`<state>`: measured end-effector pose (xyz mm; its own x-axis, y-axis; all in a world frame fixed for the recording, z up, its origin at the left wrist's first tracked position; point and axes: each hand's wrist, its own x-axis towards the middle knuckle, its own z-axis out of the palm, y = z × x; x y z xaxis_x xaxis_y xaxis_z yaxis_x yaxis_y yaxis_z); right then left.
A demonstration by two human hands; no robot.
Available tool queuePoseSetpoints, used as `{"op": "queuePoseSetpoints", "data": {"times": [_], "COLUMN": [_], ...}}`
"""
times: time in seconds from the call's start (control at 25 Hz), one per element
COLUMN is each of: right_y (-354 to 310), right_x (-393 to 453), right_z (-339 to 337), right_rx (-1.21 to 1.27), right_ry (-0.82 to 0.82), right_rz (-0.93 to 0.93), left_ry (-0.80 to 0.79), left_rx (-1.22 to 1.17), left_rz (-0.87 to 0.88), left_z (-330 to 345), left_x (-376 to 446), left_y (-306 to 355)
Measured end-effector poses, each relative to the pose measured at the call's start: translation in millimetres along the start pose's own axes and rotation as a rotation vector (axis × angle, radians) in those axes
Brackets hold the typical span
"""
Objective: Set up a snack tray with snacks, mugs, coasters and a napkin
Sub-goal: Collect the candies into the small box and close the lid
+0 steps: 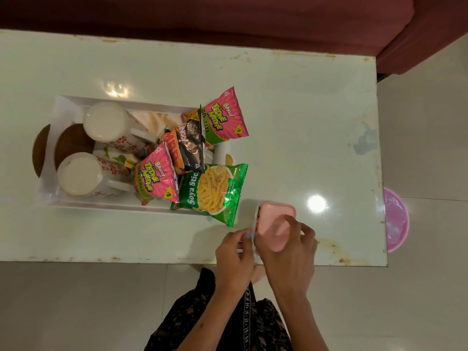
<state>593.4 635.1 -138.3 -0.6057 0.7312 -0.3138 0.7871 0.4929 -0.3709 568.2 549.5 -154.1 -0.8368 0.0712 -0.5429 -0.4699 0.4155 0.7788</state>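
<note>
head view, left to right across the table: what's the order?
Brown coaster → two mugs → green soya sticks packet → pink-lidded box held by both hands → pink tub on the floor past the table's right edge.

Both hands are working a pink-lidded box (274,225) at the desk (291,110) edge: right hand (286,252) gripping the lid, left hand (234,252) pinching its side. White tray (131,103) is sitting nearby, holding mugs (106,122), coasters (72,140) and snack packs (222,117).

Mugs (106,122) left in tray (126,101), snack packets (222,117) right; container (276,224) right of tray.
</note>
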Motion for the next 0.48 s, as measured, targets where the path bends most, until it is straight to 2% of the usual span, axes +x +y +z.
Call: {"op": "queuePoseSetpoints", "data": {"times": [0.16,0.28,0.4,0.48], "right_y": [-4,-3,6,15], "right_x": [-2,3,10,19], "right_z": [5,2,-13,-28], "right_rx": [-0.070,-0.056,0.138,0.230], "right_ry": [-0.016,-0.098,-0.211,-0.335], "right_rz": [-0.010,0.010,0.015,0.030], "left_ry": [-0.010,-0.054,-0.228,-0.357], "left_rx": [0.027,0.082,0.262,0.504], "left_rz": [0.023,0.056,0.150,0.194], "left_z": [-3,-6,-11,-12], "left_x": [-2,0,5,10], "left_y": [0,5,17,26]}}
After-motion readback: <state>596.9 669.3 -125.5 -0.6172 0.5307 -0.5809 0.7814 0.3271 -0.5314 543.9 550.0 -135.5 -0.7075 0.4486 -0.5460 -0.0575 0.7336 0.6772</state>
